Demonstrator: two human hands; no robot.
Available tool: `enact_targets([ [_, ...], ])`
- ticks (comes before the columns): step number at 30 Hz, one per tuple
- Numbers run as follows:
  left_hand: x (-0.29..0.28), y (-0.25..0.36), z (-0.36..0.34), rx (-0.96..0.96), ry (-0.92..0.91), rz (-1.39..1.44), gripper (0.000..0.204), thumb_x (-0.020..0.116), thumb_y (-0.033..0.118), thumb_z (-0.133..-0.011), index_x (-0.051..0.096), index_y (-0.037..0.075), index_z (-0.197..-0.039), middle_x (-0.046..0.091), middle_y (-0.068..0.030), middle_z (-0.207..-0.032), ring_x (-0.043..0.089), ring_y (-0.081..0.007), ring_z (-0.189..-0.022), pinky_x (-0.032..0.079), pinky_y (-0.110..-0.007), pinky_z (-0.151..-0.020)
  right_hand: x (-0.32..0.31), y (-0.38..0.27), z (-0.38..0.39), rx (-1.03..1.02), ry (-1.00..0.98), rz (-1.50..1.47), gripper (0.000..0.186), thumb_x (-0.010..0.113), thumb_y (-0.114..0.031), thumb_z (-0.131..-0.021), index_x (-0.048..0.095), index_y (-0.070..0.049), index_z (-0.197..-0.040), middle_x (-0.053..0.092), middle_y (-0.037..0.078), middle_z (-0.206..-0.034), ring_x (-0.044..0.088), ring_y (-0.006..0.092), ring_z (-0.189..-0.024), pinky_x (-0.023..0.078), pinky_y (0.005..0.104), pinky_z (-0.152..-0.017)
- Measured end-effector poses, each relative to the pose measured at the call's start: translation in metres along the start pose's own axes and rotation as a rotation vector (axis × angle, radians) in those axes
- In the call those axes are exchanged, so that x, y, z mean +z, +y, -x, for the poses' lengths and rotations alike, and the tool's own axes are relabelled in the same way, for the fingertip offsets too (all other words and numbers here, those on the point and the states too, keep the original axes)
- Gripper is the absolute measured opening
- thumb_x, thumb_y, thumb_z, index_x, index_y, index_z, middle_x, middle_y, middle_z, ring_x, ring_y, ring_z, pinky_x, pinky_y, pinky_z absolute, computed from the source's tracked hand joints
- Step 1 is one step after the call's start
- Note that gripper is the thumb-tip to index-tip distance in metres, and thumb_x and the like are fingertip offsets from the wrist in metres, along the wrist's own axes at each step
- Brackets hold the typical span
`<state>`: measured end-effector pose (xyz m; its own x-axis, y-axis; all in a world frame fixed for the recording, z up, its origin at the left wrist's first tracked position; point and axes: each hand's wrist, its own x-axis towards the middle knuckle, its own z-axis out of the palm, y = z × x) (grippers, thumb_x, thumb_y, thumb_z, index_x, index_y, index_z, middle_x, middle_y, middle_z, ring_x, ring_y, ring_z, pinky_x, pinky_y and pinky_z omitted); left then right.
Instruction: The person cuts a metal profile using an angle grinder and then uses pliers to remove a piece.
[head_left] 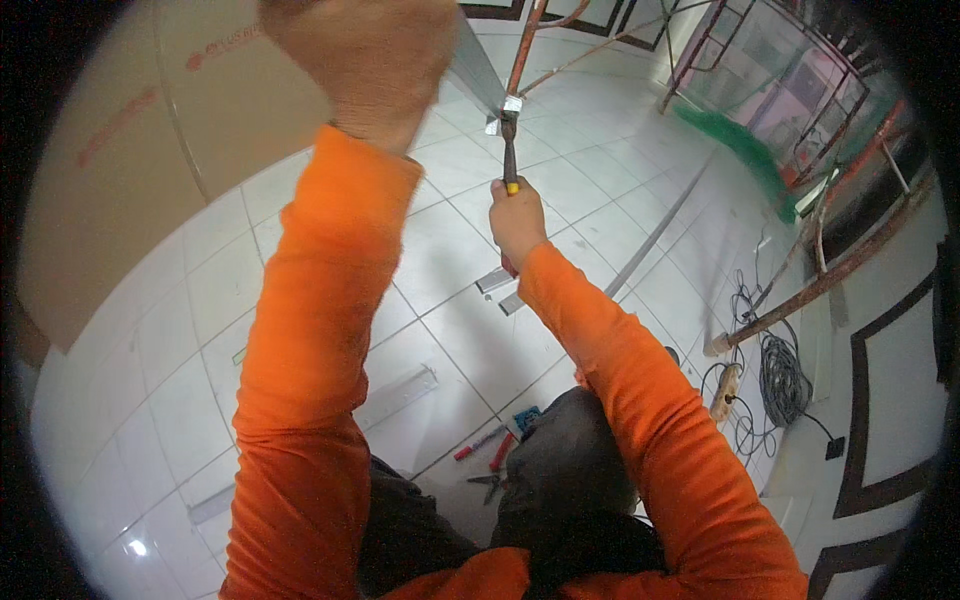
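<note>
My left hand (365, 60) is raised at the top, large and partly blurred, its fingers mostly hidden. It is closed at a long grey metal strip (477, 70) that slants down from beside it. My right hand (517, 218) grips a pair of snips (510, 165) with dark jaws and red-and-yellow handles. The jaws point away from me and meet the strip's lower end, where bent bright metal tabs (513, 103) show. Both my forearms wear orange sleeves.
Short metal channels (493, 281) lie on the white tiles, with a long one (655, 235) to the right. Red-handled pliers (492, 484) and a red marker (478, 443) are near my knees. Rusty scaffolding (780, 318), coiled cable (785, 380) and green netting (735, 140) stand right; cardboard (120, 190) left.
</note>
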<state>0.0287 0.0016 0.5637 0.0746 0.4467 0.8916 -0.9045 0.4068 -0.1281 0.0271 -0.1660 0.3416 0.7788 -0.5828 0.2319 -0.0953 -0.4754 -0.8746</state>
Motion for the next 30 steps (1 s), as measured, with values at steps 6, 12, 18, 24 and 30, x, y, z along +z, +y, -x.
enact_targets([
  [6,0.034,-0.024,0.055,-0.049,-0.006,-0.195,0.016,0.070,0.012,-0.093,0.063,0.000,-0.101,0.066,-0.0058,-0.080,0.064,-0.0191,-0.066,0.052,-0.030,-0.059,0.027,0.024,-0.037,-0.079,0.022,0.153,0.031,0.054,-0.023,-0.097,0.056,0.006,-0.107,0.067,0.031,-0.098,0.066,0.0476,-0.095,0.052,0.0513,-0.083],
  [12,0.052,-0.046,0.102,-0.166,-0.123,-0.177,0.020,0.066,0.006,-0.091,0.059,0.005,-0.109,0.064,-0.0079,-0.092,0.064,-0.0234,-0.088,0.049,-0.031,-0.077,0.037,0.043,-0.061,0.087,0.000,0.105,0.039,0.062,-0.026,-0.090,0.058,0.008,-0.108,0.068,0.030,-0.105,0.068,0.0449,-0.097,0.056,0.0486,-0.081],
  [18,0.001,-0.073,0.087,-0.239,0.062,-0.276,0.016,0.069,0.010,-0.094,0.055,0.002,-0.098,0.059,-0.0028,-0.085,0.056,-0.0138,-0.077,0.046,-0.029,-0.067,0.024,0.062,-0.031,0.270,-0.425,0.121,0.032,0.059,-0.017,-0.089,0.058,0.008,-0.108,0.070,0.027,-0.103,0.071,0.0391,-0.095,0.057,0.0480,-0.078],
  [24,-0.042,-0.056,0.041,-0.630,0.327,-0.396,0.033,0.058,0.030,-0.100,0.055,0.002,-0.118,0.061,-0.0100,-0.091,0.058,-0.0205,-0.081,0.050,-0.038,-0.076,0.003,0.083,-0.005,-0.051,-0.138,0.481,0.033,0.059,-0.013,-0.090,0.057,0.000,-0.120,0.071,0.025,-0.099,0.068,0.0429,-0.098,0.054,0.0512,-0.085],
  [30,-0.225,-0.114,0.007,-0.708,0.558,-0.495,0.039,0.058,0.015,-0.095,0.044,-0.007,-0.123,0.061,-0.0233,-0.102,0.065,-0.0317,-0.073,0.055,-0.045,-0.057,-0.038,0.079,0.004,-0.035,-0.213,-0.160,0.031,0.064,-0.022,-0.093,0.061,-0.006,-0.120,0.068,0.017,-0.083,0.067,0.0320,-0.077,0.053,0.0428,-0.071],
])
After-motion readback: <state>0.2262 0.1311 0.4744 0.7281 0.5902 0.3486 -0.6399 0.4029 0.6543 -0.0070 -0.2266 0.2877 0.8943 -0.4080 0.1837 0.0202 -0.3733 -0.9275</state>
